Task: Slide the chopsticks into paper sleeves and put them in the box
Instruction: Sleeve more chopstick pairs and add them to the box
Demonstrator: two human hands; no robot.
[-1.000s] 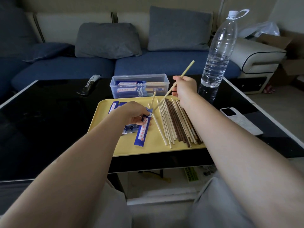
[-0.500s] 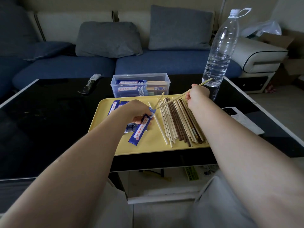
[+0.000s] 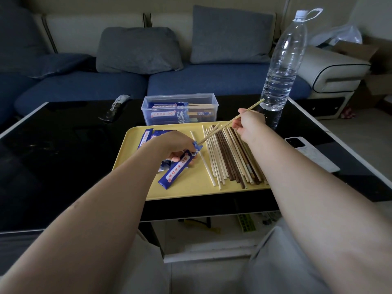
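- My left hand (image 3: pixel 174 148) grips the blue sleeve (image 3: pixel 177 167), mouth facing up-right.
- My right hand (image 3: pixel 249 124) pinches the chopsticks (image 3: pixel 228 124); their long axis points down-left, tips at the mouth.

Sleeve print (image 3: pixel 177 166) too small to read (chopstick tip (image 3: pixel 198 143) hidden inside).

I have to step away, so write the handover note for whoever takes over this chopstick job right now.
Left hand grips a blue paper sleeve over the yellow tray.
Right hand pinches a light chopstick pair, tips at the sleeve's mouth, barely inserted if at all.
Done: several sleeved pairs lie in the clear box.
Left: push this pair in, box it, then sleeve the loose chopsticks on the tray using the spare sleeves.
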